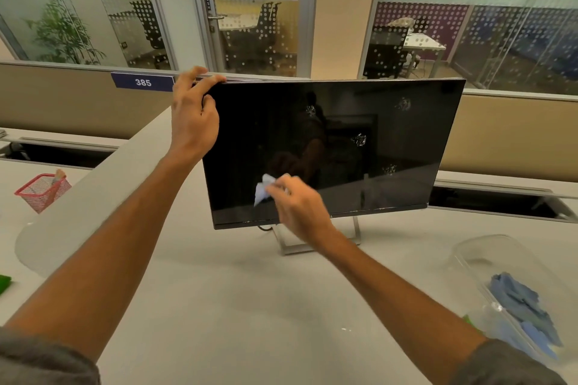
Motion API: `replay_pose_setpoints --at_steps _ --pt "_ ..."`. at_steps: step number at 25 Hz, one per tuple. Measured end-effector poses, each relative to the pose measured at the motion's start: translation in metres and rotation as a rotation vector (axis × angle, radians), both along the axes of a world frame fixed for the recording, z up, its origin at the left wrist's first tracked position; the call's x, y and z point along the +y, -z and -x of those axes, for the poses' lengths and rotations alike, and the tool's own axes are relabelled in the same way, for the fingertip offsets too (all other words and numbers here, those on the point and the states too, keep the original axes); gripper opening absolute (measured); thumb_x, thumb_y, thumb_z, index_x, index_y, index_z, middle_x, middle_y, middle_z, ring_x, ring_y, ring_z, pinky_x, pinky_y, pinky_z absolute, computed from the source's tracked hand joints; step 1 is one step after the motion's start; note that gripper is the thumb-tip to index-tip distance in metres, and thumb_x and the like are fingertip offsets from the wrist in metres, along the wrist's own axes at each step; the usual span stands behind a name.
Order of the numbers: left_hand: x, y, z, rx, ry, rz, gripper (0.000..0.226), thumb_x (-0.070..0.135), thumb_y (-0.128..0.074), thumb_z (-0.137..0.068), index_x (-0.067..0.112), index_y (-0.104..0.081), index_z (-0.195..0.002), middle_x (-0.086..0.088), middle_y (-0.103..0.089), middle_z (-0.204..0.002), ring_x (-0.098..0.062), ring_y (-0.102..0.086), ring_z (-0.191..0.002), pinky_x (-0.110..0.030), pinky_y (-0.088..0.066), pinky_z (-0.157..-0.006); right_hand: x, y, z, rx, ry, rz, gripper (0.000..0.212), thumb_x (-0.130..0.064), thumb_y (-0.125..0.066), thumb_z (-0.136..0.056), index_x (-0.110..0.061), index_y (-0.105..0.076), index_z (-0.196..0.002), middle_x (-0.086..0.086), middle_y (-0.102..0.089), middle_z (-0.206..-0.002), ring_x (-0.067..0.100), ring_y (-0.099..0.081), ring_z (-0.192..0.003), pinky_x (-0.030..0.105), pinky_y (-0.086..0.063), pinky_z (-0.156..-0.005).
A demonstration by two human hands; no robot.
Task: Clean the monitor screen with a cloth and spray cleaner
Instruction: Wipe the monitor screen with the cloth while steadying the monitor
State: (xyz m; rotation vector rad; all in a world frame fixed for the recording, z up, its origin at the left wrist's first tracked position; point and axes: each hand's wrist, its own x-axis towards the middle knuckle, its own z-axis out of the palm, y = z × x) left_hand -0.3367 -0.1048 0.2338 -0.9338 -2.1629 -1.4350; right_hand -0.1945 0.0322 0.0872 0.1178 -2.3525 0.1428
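A black monitor (369,134) stands on a silver stand on the white desk, its dark screen dotted with several wet spray spots at the right half. My left hand (194,112) grips the monitor's top left corner, fingers curled over the upper edge. My right hand (297,203) holds a small pale blue cloth (262,189) pressed against the lower left part of the screen. No spray bottle is in view.
A clear plastic container (469,256) with several blue cloths sits at the right front of the desk (234,291). A red mesh basket (43,192) stands at the left. A curved white divider runs left of the monitor. Cable slots open behind it.
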Motion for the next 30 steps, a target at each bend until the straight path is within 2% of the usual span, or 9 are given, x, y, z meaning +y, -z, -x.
replay_pose_setpoints --at_steps 2,4,8,11,14,18,25,27,30 --pt "0.008 -0.004 -0.002 0.086 -0.071 0.106 0.038 0.013 -0.039 -0.089 0.020 -0.065 -0.116 -0.001 -0.047 -0.139 -0.017 -0.028 -0.140 -0.045 -0.007 -0.120 0.023 -0.053 0.000 0.164 0.040 0.036 0.016 -0.002 -0.057 -0.089 -0.008 -0.068 -0.099 0.006 -0.061 -0.092 0.018 -0.054 -0.071 0.026 -0.049 -0.057" --pt "0.019 -0.009 -0.005 0.172 -0.100 0.216 0.039 0.021 -0.039 -0.088 0.022 -0.067 -0.114 0.004 -0.051 -0.137 -0.015 -0.025 -0.142 -0.051 0.006 -0.118 0.050 -0.102 0.001 0.271 0.080 0.028 0.019 -0.006 -0.054 -0.092 -0.006 -0.068 -0.106 0.009 -0.062 -0.100 0.020 -0.058 -0.080 0.025 -0.052 -0.066" --pt "0.043 -0.018 -0.017 0.287 -0.016 0.391 0.043 0.027 -0.034 -0.090 0.021 -0.062 -0.123 0.003 -0.059 -0.130 -0.012 -0.036 -0.136 -0.052 0.004 -0.118 0.087 -0.147 0.009 0.208 0.131 -0.113 0.030 -0.005 -0.059 -0.089 -0.009 -0.063 -0.119 0.010 -0.061 -0.111 0.023 -0.062 -0.091 0.031 -0.058 -0.076" --pt "0.056 -0.015 -0.019 0.276 0.018 0.400 0.045 0.026 -0.034 -0.090 0.022 -0.058 -0.127 0.001 -0.061 -0.128 -0.014 -0.046 -0.125 -0.048 -0.013 -0.116 0.093 -0.140 0.011 0.163 0.107 -0.190 0.029 -0.008 -0.057 -0.090 -0.010 -0.063 -0.118 0.009 -0.061 -0.115 0.022 -0.062 -0.090 0.029 -0.057 -0.075" --pt "0.057 -0.012 -0.016 0.276 0.007 0.381 0.046 0.026 -0.034 -0.088 0.024 -0.058 -0.127 0.001 -0.061 -0.126 -0.016 -0.046 -0.121 -0.042 -0.021 -0.111 0.088 -0.107 0.005 0.171 0.046 -0.158 0.025 -0.010 -0.051 -0.093 -0.009 -0.065 -0.114 0.009 -0.061 -0.117 0.022 -0.061 -0.088 0.027 -0.053 -0.073" --pt "0.054 -0.012 -0.015 0.255 0.045 0.376 0.047 0.027 -0.035 -0.087 0.025 -0.056 -0.129 0.002 -0.060 -0.128 -0.016 -0.044 -0.124 -0.041 -0.019 -0.112 0.076 -0.038 -0.009 0.079 -0.059 -0.176 0.023 -0.005 -0.056 -0.089 -0.009 -0.068 -0.109 0.008 -0.064 -0.113 0.018 -0.059 -0.082 0.023 -0.052 -0.066" --pt "0.054 -0.015 -0.025 0.212 0.047 0.338 0.047 0.022 -0.036 -0.087 0.020 -0.056 -0.129 -0.001 -0.059 -0.131 -0.017 -0.043 -0.127 -0.040 -0.014 -0.114 0.053 0.053 -0.035 -0.315 -0.102 -0.117 0.041 -0.006 -0.083 -0.067 -0.006 -0.070 -0.106 0.006 -0.066 -0.111 0.017 -0.063 -0.081 0.020 -0.053 -0.056" --pt "0.055 -0.018 -0.030 0.184 0.049 0.338 0.048 0.023 -0.035 -0.086 0.020 -0.056 -0.129 -0.002 -0.059 -0.131 -0.018 -0.042 -0.127 -0.043 -0.011 -0.117 0.052 0.034 -0.034 -0.236 -0.099 -0.037 0.033 -0.003 -0.080 -0.070 -0.008 -0.071 -0.101 0.008 -0.066 -0.105 0.018 -0.063 -0.077 0.024 -0.055 -0.055" --pt "0.059 -0.023 -0.037 0.195 0.022 0.410 0.050 0.028 -0.035 -0.086 0.021 -0.054 -0.131 -0.002 -0.057 -0.133 -0.019 -0.041 -0.130 -0.046 -0.006 -0.117 0.066 -0.039 -0.030 0.098 -0.018 0.059 0.018 -0.001 -0.065 -0.082 -0.010 -0.070 -0.097 0.007 -0.065 -0.105 0.020 -0.061 -0.078 0.028 -0.055 -0.059"
